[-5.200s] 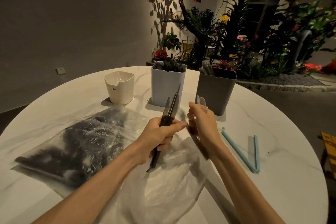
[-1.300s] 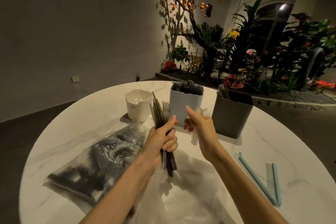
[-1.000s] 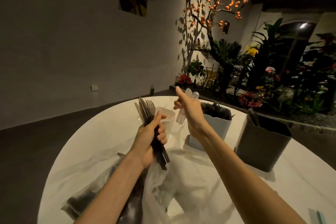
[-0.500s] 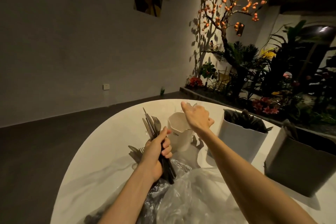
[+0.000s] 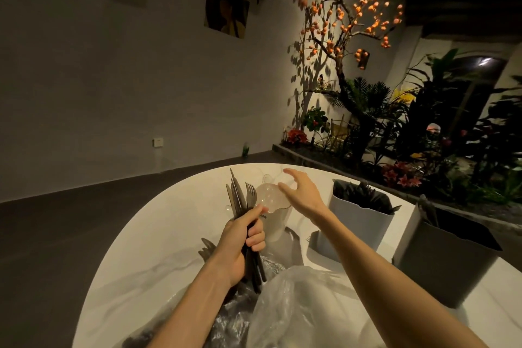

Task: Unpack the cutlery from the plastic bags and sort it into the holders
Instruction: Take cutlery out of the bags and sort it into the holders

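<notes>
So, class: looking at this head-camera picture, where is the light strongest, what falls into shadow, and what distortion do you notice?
Head view: warm light is strongest on the orange-fruited tree, which casts branch shadows on the wall; the far plants go almost black. The round table rim bows from wide-angle distortion. The clear spoons by the right hand are faint and glary.

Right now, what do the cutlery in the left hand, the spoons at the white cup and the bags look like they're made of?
Dark cutlery: probably plastic, matte grey-brown, with no metallic glint.
Clear spoons in the white holder: see-through, glossy, likely plastic.
White holder: opaque, smooth, plastic or ceramic; I cannot tell which.
Bag: thin crinkled plastic film, translucent, shiny at the folds.
</notes>
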`<state>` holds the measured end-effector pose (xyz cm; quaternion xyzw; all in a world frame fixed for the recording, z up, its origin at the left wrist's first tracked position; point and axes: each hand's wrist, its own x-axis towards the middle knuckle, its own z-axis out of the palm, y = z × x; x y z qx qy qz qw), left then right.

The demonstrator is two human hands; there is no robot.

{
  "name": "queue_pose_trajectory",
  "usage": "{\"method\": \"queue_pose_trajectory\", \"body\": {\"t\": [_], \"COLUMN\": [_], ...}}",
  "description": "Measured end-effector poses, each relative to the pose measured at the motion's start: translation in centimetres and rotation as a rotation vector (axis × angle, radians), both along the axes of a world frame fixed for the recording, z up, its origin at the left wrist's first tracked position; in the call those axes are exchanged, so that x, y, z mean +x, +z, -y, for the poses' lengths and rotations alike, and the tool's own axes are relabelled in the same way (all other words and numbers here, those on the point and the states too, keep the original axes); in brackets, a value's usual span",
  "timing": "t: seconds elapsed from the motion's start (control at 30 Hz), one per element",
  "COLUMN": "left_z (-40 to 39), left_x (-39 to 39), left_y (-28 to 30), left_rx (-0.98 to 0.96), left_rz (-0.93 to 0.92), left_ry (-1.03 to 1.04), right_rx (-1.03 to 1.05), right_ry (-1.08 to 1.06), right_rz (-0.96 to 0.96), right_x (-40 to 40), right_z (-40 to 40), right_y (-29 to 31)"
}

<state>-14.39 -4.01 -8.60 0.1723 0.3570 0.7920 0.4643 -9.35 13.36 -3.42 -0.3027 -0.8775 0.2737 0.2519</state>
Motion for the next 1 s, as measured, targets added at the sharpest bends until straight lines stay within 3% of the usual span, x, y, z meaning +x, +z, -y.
{"method": "queue_pose_trajectory", "body": {"t": [0.07,0.33,0.47,0.77,1.0], "left_z": [-0.1,-0.5,-0.7,-0.7,0.0], "left_x": [0.4,0.5,0.0,0.1,0.3], "left_y": [0.0,-1.1,-1.4,-1.6,-1.0], "left_rx": [0.002,-0.018,-0.039,-0.113,-0.040], "left_rz": [0.020,0.033,0.061,0.055,0.123], "left_ry": [0.002,0.024,0.028,0.032,0.010], "right_rx": [0.172,0.374,0.529,0.341,0.253], "right_ry": [0.094,0.213,0.119,0.112,0.127], "right_rz": [0.109,0.359,0.204,0.276,0.105], "right_x": [0.1,-1.6,-1.3,-1.3,-1.3], "right_z": [0.1,-0.2,-0.8,-1.4,-1.1], "right_y": [0.2,0.7,0.1,1.0,1.0]}}
